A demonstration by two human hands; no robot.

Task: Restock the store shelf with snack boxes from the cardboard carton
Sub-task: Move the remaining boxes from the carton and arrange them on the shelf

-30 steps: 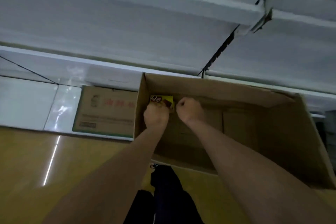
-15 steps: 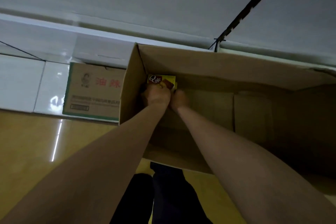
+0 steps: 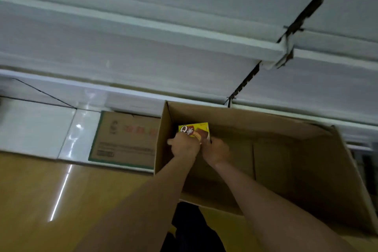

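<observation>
Left of the hands, a closed printed carton (image 3: 124, 139) sits against the shelf base. The left hand (image 3: 185, 146) grips the yellow snack box (image 3: 193, 130) by its lower edge; the right hand (image 3: 216, 150) pinches its right corner, presumably to lift it. Both reach into the near-empty cardboard carton (image 3: 286, 149), extending right.

The open carton (image 3: 286, 149) is of plain brown corrugated cardboard, matt and a little rough. The snack box (image 3: 194, 130) inside is of printed yellow paperboard with a light gloss. The smaller carton (image 3: 124, 139) is matt cardboard also. The floor (image 3: 41, 200) is smooth, yellowish and glossy, with bright reflections
</observation>
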